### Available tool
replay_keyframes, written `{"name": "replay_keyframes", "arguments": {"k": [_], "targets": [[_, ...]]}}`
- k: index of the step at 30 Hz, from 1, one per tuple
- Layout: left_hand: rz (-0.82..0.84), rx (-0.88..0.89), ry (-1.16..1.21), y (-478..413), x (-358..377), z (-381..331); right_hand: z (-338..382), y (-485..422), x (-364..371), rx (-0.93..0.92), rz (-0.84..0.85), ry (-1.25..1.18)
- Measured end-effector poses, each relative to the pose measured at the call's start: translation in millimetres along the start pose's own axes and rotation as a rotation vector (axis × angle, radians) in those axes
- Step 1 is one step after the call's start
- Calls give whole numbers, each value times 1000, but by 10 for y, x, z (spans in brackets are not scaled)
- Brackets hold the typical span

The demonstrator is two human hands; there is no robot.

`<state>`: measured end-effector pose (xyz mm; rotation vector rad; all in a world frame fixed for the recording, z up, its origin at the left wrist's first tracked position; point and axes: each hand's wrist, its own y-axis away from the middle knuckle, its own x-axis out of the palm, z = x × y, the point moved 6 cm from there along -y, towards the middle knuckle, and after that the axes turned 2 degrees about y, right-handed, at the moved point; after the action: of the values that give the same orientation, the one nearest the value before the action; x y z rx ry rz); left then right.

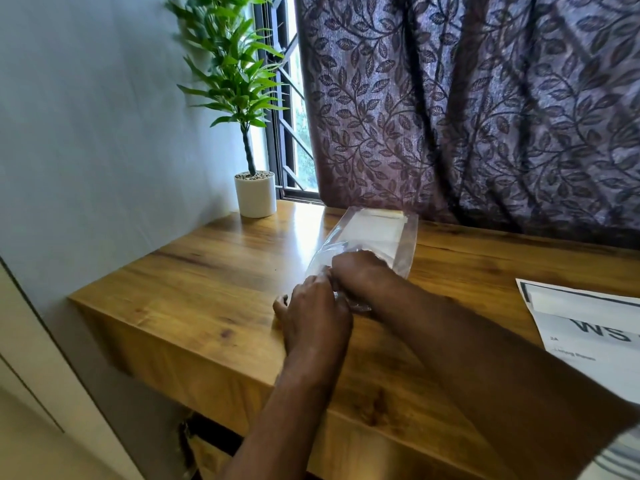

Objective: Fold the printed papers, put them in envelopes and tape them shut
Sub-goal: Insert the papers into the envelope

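Note:
A clear plastic packet (375,233) holding white envelopes lies on the wooden table (214,271), its far end toward the curtain. My left hand (317,313) holds the packet's near end, fingers curled on the plastic. My right hand (360,271) reaches into or grips the same near opening, right beside the left hand; its fingertips are hidden. Printed papers (588,327) with bold black lettering lie flat at the table's right edge of view, apart from both hands.
A potted green plant (255,194) in a white pot stands at the table's back left corner by the window. A dark leaf-patterned curtain (485,116) hangs behind the table. The table's left edge drops off near a white wall.

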<state>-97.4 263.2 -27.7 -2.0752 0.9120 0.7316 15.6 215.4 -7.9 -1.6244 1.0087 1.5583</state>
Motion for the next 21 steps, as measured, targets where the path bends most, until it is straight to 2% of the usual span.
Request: {"name": "replay_keyframes", "arguments": {"k": [2, 10, 17, 21], "targets": [[3, 8, -4, -5, 4, 1, -32, -56, 19, -8, 24, -11], [23, 17, -10, -20, 35, 13, 152, 68, -94, -154, -157, 212], [54, -16, -6, 25, -65, -26, 202, 507, -461, -200, -257, 149], [61, 29, -27, 37, -64, -68, 37, 804, -795, -206, -433, 57]]}}
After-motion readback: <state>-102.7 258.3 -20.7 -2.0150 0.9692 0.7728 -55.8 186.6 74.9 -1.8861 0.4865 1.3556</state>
